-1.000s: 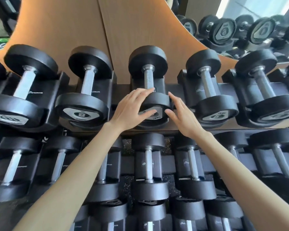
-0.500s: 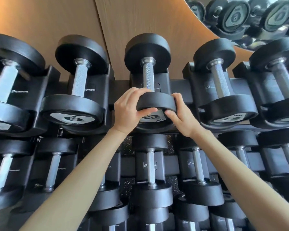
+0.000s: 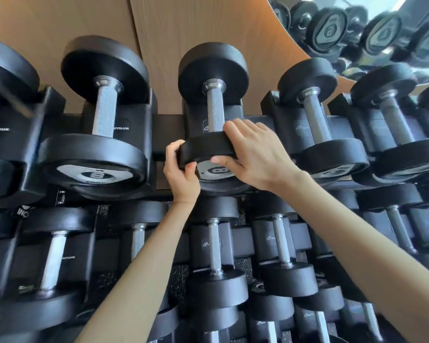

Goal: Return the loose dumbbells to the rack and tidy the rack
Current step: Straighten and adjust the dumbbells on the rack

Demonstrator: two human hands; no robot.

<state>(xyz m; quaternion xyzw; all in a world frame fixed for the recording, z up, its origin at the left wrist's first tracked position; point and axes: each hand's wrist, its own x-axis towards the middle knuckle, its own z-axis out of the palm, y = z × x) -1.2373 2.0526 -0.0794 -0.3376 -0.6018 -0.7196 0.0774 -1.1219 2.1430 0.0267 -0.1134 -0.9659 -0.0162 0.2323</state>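
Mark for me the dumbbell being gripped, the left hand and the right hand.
gripped dumbbell (image 3: pixel 214 107): head view, on its knurled steel handle.
left hand (image 3: pixel 181 173): head view, on the back of the hand.
right hand (image 3: pixel 260 154): head view, on the back of the hand.

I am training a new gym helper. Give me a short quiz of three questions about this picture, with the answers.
1. True or false: the left hand and the right hand both grip the near head of one top-row dumbbell.
2. What stands behind the top row? A) wooden panel B) brick wall C) curtain
3. Fill in: the dumbbell's handle is silver; its heads are ___.
Key: 1 true; 2 A; 3 black.
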